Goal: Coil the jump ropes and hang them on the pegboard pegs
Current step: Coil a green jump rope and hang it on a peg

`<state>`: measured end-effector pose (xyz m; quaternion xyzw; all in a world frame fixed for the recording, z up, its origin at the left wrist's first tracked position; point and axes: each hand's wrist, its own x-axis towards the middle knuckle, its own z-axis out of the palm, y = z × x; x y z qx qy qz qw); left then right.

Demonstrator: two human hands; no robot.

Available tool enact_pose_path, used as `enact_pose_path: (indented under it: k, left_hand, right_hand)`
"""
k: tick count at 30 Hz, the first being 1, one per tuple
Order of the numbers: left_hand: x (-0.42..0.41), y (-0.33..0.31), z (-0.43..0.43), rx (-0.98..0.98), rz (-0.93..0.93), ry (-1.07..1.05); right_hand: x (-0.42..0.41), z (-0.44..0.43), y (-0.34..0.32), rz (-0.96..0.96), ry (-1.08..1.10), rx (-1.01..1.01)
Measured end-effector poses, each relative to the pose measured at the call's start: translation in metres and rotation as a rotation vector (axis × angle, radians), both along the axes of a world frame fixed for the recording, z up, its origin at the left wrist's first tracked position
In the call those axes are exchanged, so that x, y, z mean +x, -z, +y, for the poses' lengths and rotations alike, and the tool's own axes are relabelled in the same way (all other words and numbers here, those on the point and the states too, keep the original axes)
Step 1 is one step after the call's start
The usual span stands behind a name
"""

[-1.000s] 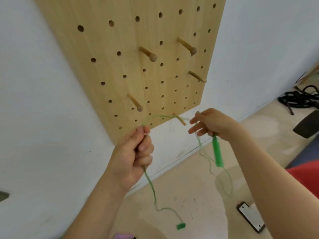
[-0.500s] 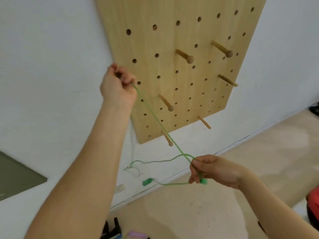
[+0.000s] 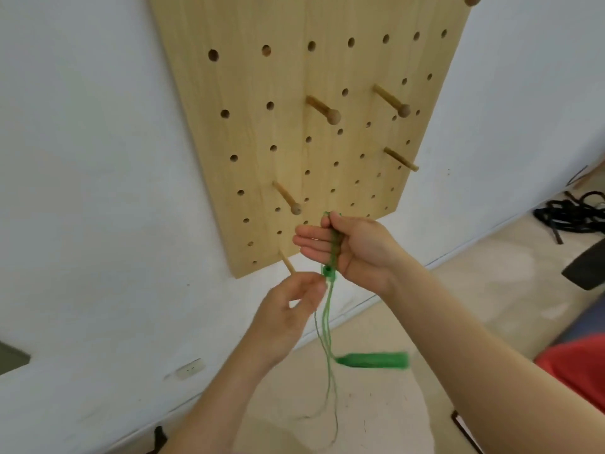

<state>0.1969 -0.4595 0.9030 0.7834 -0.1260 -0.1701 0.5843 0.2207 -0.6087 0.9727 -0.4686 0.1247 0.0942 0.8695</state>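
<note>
A thin green jump rope [image 3: 328, 322] hangs in several strands below my hands, in front of the wooden pegboard [image 3: 262, 132]. My right hand [image 3: 357, 250] grips one green handle [image 3: 335, 245] upright between thumb and palm, with its fingers stretched left. My left hand [image 3: 291, 306] is just below it, fingers loosely curled, fingertips against the hanging strands; whether they pinch the rope is unclear. The other green handle [image 3: 373, 359] swings blurred below. Wooden pegs stick out of the board: a knobbed peg [image 3: 288, 198] just above my right hand and a plain peg [image 3: 287, 262] at the board's lower edge.
More pegs [image 3: 323, 109] [image 3: 392, 101] [image 3: 401, 158] stand higher on the board. Black ropes [image 3: 576, 217] lie in a pile on the beige floor at the right, near a dark object [image 3: 589, 267]. A red item [image 3: 582, 368] is at the lower right. A wall socket [image 3: 190, 368] sits low.
My left hand came down from high on the left to just under my right hand. My right hand rose toward the board's bottom edge. The stretched rope now hangs in gathered strands.
</note>
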Motion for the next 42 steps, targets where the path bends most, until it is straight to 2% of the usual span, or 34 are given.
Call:
enact_pose_path:
  k: [2, 5, 7, 8, 9, 11, 14, 16, 17, 20, 22, 28, 32, 35, 39, 42]
  left_hand:
    - [-0.001, -0.008, -0.018, -0.106, -0.062, -0.003]
    - [0.008, -0.016, -0.038, -0.124, -0.182, -0.042]
    - [0.014, -0.021, -0.051, -0.117, -0.22, 0.02]
    - [0.014, -0.023, -0.057, -0.123, -0.226, 0.02]
    - [0.015, -0.026, -0.064, -0.153, -0.202, -0.007]
    - [0.022, -0.036, -0.078, -0.342, -0.018, -0.087]
    - [0.038, -0.056, -0.103, -0.708, 0.293, -0.166]
    - [0.048, -0.064, -0.123, -0.783, 0.342, -0.224]
    - [0.051, -0.065, -0.133, -0.744, 0.318, -0.235]
    - [0.058, -0.064, -0.159, -0.393, 0.119, -0.247]
    - [0.063, -0.062, -0.175, -0.282, -0.009, -0.281]
    - [0.067, -0.058, -0.214, -0.328, -0.042, -0.274]
    - [0.071, -0.055, -0.224, -0.33, -0.007, -0.268]
    - [0.076, -0.055, -0.225, -0.289, -0.029, -0.289]
    - [0.077, -0.052, -0.232, -0.206, -0.07, -0.333]
    - [0.079, -0.05, -0.229, -0.248, -0.047, -0.352]
  right_hand:
    - [0.001, -0.006, -0.003, 0.003, 0.013, 0.062]
    - [0.0, -0.019, -0.006, 0.002, 0.035, 0.124]
    - [0.0, -0.031, -0.008, -0.004, 0.058, 0.091]
    - [0.002, -0.04, -0.008, -0.019, 0.073, 0.012]
    - [0.004, -0.05, -0.008, -0.043, 0.076, -0.102]
    - [0.005, -0.07, -0.006, -0.087, -0.017, -0.291]
    - [-0.005, -0.091, 0.006, -0.109, -0.381, -0.379]
    - [-0.014, -0.1, 0.014, -0.106, -0.457, -0.395]
    - [-0.017, -0.106, 0.018, -0.111, -0.42, -0.391]
    - [-0.019, -0.129, 0.023, -0.179, -0.297, -0.419]
    - [-0.015, -0.145, 0.022, -0.202, -0.276, -0.475]
    - [-0.003, -0.182, 0.025, -0.315, -0.168, -0.843]
    - [0.004, -0.196, 0.028, -0.355, -0.176, -0.938]
    - [0.009, -0.202, 0.025, -0.336, -0.242, -0.845]
    - [0.011, -0.201, 0.022, -0.149, -0.315, -0.517]
    - [0.014, -0.201, 0.023, -0.195, -0.326, -0.593]
